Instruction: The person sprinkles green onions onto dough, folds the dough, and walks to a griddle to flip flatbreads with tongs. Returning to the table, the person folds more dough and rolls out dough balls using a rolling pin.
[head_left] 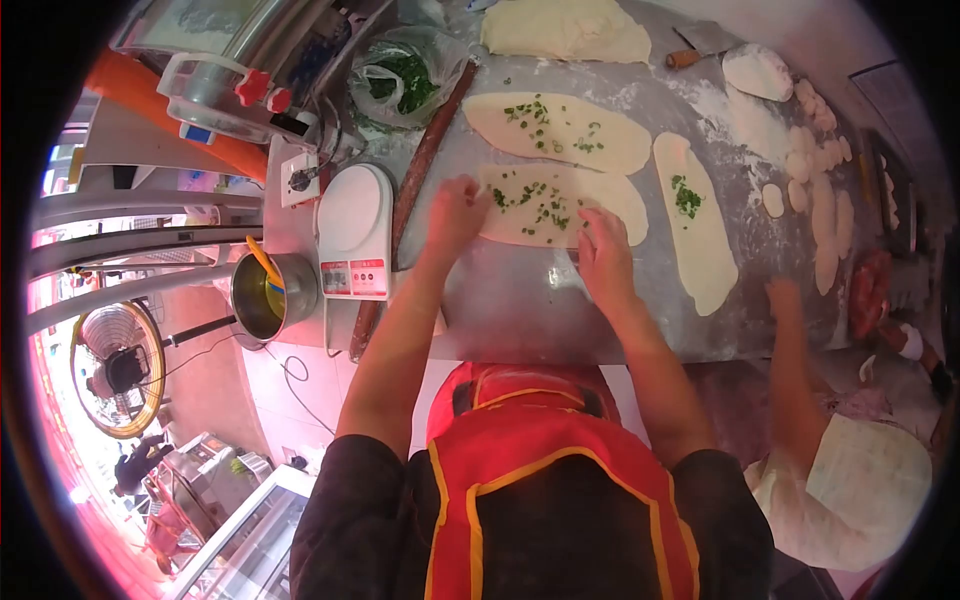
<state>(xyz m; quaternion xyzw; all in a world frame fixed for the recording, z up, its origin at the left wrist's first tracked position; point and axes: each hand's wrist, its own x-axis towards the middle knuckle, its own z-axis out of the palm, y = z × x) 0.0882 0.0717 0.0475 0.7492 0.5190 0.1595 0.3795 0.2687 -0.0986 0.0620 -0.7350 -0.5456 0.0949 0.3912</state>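
Two long flattened dough sheets lie one behind the other on the metal table, both strewn with chopped green onion. My left hand (459, 212) is at the left end of the nearer dough sheet (520, 230), its fingers curled together at the edge. At the right part of that sheet, my right hand (604, 250) has its fingertips on or just over the near edge; what lies between them is too small to make out. Behind is the second dough sheet (490, 115). A third dough strip (700, 250) with a small heap of green onion (686, 197) lies to the right.
A white scale (354, 215), a long rolling pin (425, 150) and a bag of green onion (400, 85) stand left. A large dough mass (565, 30) is at the back. Dough pieces (797, 165) and a co-worker's hand (785, 297) are right. A metal pot (262, 305) is far left.
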